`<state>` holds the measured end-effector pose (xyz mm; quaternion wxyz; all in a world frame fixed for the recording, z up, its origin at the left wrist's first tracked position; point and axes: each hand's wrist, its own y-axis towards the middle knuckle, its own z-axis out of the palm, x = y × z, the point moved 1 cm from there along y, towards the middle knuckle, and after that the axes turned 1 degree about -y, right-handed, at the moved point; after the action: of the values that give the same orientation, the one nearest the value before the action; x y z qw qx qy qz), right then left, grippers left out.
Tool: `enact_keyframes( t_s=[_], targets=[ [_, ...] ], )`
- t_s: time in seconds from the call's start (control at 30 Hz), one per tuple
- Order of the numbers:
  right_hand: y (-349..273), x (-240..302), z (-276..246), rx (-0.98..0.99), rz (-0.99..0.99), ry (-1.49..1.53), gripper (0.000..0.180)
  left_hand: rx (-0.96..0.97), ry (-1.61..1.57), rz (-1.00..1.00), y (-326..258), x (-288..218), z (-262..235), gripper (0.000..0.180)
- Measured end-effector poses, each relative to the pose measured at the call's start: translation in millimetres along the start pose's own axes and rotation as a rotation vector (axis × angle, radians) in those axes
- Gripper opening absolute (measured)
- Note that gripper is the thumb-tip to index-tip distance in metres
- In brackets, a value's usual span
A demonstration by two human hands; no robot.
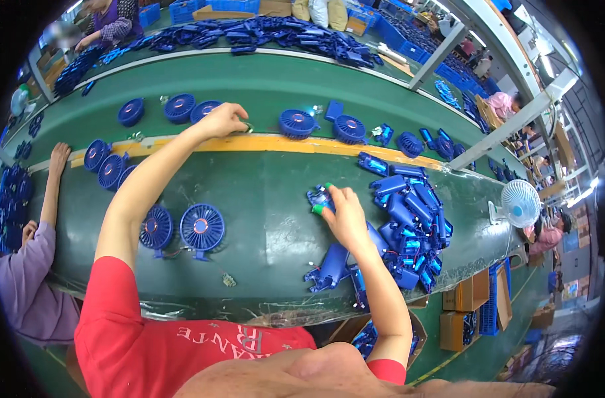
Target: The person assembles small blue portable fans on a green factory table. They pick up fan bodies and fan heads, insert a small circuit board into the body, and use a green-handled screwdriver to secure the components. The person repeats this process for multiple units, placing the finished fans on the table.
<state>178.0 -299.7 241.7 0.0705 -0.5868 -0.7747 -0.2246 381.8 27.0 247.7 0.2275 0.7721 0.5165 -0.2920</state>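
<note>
My left hand (221, 122) is stretched out over the yellow strip at the belt's edge. Its fingers are curled, with a small green piece (248, 127) at the tips, too small to name surely. In my right hand (344, 215), with green covers on thumb and finger, is a blue fan handle shell (320, 198) with a shiny part inside. Beside that hand lies a pile of blue handle shells (403, 209), some holding shiny blue cylinders. Two round blue fan heads, one (202, 227) and another (156, 227), rest near my left forearm. A small circuit board (229, 280) with wires lies nearer me.
Blue fan heads (296, 124) and small boards line the green belt (262, 83). Beyond it stretches a long heap of blue parts (262, 33). A white desk fan (520, 203) stands at right. A co-worker's arm (52, 186) reaches in at left; a metal post (514, 119) slants at right.
</note>
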Motion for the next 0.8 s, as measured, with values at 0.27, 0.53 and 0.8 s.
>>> enact_keyframes(
  t_s=[0.27,0.53,0.8],
  targets=[
    [14,6,9,-0.002,0.076,0.0,0.039,-0.079,-0.007,0.299,-65,-54,23,0.011],
    [27,-9,19,-0.095,0.035,0.167,0.02,0.176,-0.264,0.256,-92,-79,44,0.02],
    [27,35,22,0.136,0.26,0.936,0.028,0.112,-0.667,0.127,-104,-82,50,0.029]
  ],
)
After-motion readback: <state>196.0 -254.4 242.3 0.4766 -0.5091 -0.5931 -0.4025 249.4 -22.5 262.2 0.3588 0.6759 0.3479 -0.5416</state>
